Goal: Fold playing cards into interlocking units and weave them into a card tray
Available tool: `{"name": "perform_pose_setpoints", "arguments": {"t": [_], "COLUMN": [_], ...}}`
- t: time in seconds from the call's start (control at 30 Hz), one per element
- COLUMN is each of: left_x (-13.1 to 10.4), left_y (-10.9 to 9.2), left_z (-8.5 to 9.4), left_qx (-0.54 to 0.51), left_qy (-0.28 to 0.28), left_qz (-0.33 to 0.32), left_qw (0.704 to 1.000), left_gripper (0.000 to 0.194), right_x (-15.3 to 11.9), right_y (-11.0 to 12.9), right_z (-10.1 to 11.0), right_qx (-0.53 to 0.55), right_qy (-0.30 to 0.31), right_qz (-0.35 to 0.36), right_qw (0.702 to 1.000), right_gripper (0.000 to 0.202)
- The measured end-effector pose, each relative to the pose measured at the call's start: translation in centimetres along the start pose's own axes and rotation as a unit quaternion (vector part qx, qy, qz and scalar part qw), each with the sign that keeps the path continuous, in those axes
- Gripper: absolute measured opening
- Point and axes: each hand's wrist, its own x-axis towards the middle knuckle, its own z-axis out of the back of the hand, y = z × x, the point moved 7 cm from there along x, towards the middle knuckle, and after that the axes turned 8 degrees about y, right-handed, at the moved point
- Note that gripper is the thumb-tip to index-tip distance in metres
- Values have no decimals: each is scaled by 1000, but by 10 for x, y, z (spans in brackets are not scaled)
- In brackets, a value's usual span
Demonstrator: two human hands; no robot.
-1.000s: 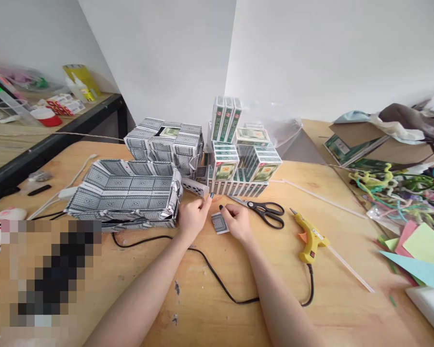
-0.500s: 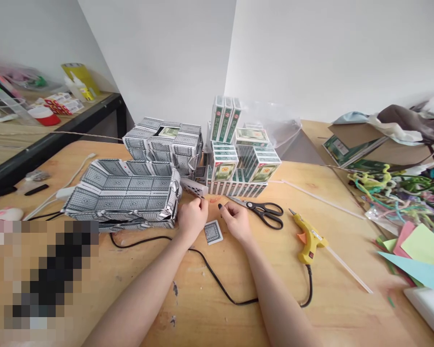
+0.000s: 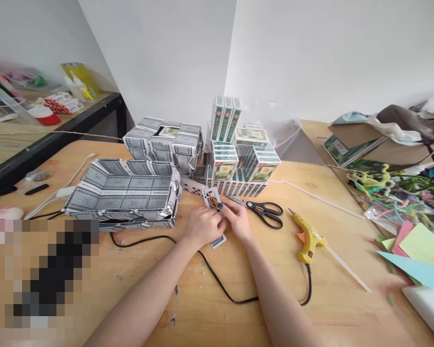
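Observation:
A face-up playing card with a picture figure is pinched between my hands. My left hand is closed, its fingers curled at the card's lower edge. From the right side, my right hand grips the same card, its dark-nailed thumb on the front. Under my left hand a face-down card shows partly on the table. Just behind, a few pip cards lean by the corner of an open box made of grey-backed cards. Black-handled scissors lie right of my right hand.
A yellow glue gun lies at right, its black cord running under my forearms. Stacked card packs and a closed card-covered box stand behind. Coloured paper and pipe cleaners fill the right side.
My left hand has moved right and toward me, meeting my right hand. A picture card now shows upright between them, and the face-down card is mostly covered.

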Motion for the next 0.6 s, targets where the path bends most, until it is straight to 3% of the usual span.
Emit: {"name": "perform_pose_setpoints", "arguments": {"t": [0.13,0.23,0.3,0.4,0.5,0.6], "left_x": [0,-4,-8,-13,-13,-9], "left_y": [2,16,32,54,64,62], "left_z": [-1,2,3,-5,-17,-22], "left_qx": [-63,-175,-265,-400,-482,-519], "left_qy": [20,-11,-54,-91,-91,-61], "left_qz": [-3,40,100,198,257,257], "left_qw": [998,984,957,890,832,813], "left_gripper": [16,23,27,24,13,16], "right_x": [1,2,2,1,1,0], "right_y": [-8,-18,-23,-26,-26,-23], "right_z": [6,9,9,7,6,9], "right_qx": [28,70,68,46,35,42], "right_qy": [-38,-55,-55,-54,-55,-80], "right_qz": [-11,-32,-45,-51,-38,-25], "right_qw": [999,995,995,996,997,996], "right_gripper": [23,23,22,24,25,23]}}
